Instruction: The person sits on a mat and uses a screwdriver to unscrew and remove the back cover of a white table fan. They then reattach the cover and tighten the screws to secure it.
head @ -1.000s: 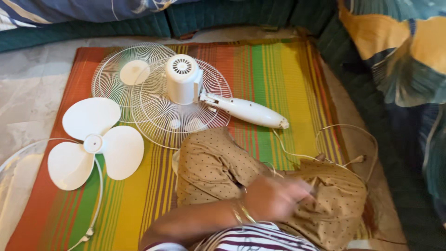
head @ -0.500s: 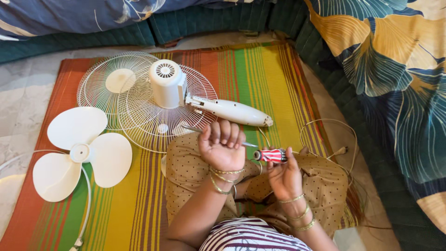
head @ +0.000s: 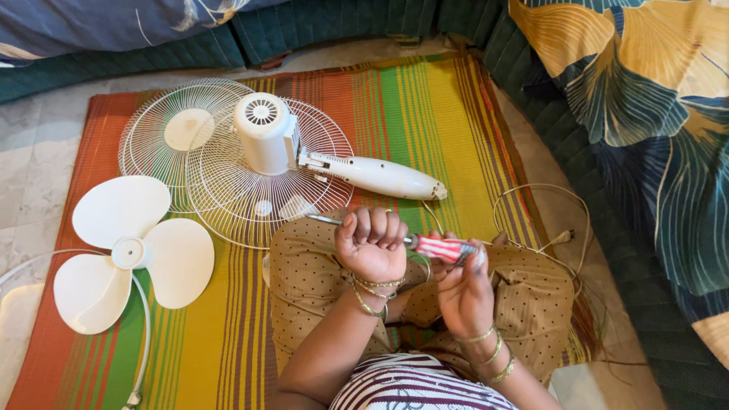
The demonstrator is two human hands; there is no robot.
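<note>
1 screwdriver lies across the lap, level, between 2 hands. Its red and white striped handle points right; its metal shaft runs left and pokes out past the left hand.

The left hand is a fist, back up, fingers curled over the shaft, so the grip is clenched on the shaft. The wrist bends up from a forearm that rises from the lower edge of the view. It wears about 3 thin bangles.

The right hand sits lower and to the right, fingers up, with the fingertips pinching the handle end. Its grip is closed on the handle. This wrist carries 3 bangles too.

On the striped mat lie 2 wire guards, overlapping. 1 white motor housing stands on the nearer guard, with 1 white neck stretching right from it. 1 white blade with 3 lobes lies left, well apart from the hands. 1 cord loops on the mat to the right of the knees.
</note>
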